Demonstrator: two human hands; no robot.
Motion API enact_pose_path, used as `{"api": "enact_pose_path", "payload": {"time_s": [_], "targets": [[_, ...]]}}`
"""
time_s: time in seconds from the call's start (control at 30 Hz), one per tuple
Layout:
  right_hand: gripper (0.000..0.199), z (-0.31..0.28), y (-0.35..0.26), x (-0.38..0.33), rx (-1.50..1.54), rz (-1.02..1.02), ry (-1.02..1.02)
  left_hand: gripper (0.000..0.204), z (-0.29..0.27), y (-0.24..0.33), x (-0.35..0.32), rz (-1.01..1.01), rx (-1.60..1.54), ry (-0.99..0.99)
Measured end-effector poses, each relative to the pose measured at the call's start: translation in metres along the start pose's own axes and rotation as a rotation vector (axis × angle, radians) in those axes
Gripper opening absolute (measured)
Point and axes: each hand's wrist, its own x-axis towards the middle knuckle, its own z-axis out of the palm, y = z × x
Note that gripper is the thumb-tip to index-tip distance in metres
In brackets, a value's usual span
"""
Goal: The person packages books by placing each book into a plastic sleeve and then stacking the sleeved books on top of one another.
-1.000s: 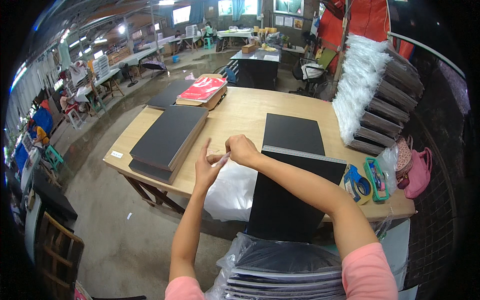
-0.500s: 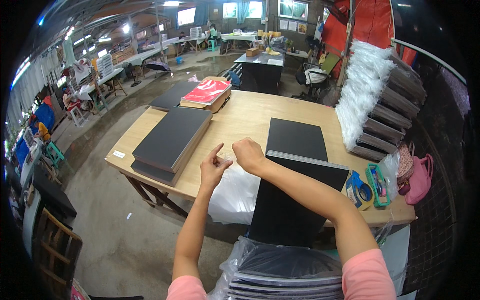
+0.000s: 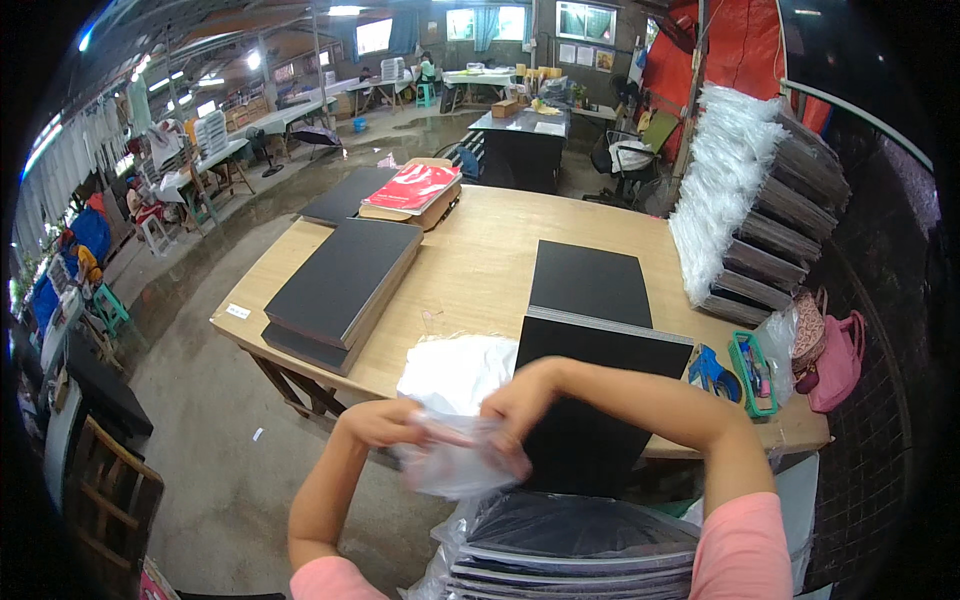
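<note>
My left hand point(image 3: 392, 424) and my right hand point(image 3: 515, 405) are close together at the near edge of the table, both closed on a clear plastic bag point(image 3: 455, 472). Motion smears the bag and some of the fingers. Under and beyond it lies a pile of white, filmy plastic bags point(image 3: 460, 368). To the right of my hands a stack of black boards point(image 3: 600, 375) hangs over the table edge, with another black board point(image 3: 590, 280) lying beyond it. Close to my body is a plastic-wrapped stack of black boards point(image 3: 575, 530).
A wooden table point(image 3: 490, 225) carries black board stacks point(image 3: 345, 280) and a red packet point(image 3: 415, 187) at the left. A tape dispenser point(image 3: 712, 375) and green basket point(image 3: 755, 385) sit right. Plastic-wrapped bundles point(image 3: 730, 190) rise at the far right, near a pink bag point(image 3: 838, 365).
Both hands have come down from over the table toward me, drawing a clear plastic bag along. More of the white pile shows now.
</note>
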Motion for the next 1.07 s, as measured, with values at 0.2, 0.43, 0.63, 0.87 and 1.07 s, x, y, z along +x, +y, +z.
{"api": "enact_pose_path", "payload": {"time_s": [0.2, 0.43, 0.63, 0.87, 1.07], "targets": [[0.024, 0.097, 0.007, -0.099, 0.013, -0.82, 0.421, 0.035, 0.037, -0.005, -0.002, 0.003, 0.293, 0.121], [0.025, 0.152, 0.106, -0.091, 0.052, -0.658, 0.059, 0.058, 0.058, -0.067, 0.057, 0.696, -0.902, -0.255], [0.013, 0.227, 0.133, -0.108, 0.561, -1.051, 1.784, 0.017, 0.05, -0.026, 0.083, 0.127, 0.326, 0.548], [0.038, 0.166, 0.12, -0.136, -0.617, 0.097, 2.627, 0.045, 0.059, 0.011, 0.146, 0.221, 1.464, 1.002], [0.044, 0.217, 0.115, -0.136, -0.691, 0.049, 2.405, 0.033, 0.082, 0.045, 0.087, 0.183, 0.906, 0.69]]}}
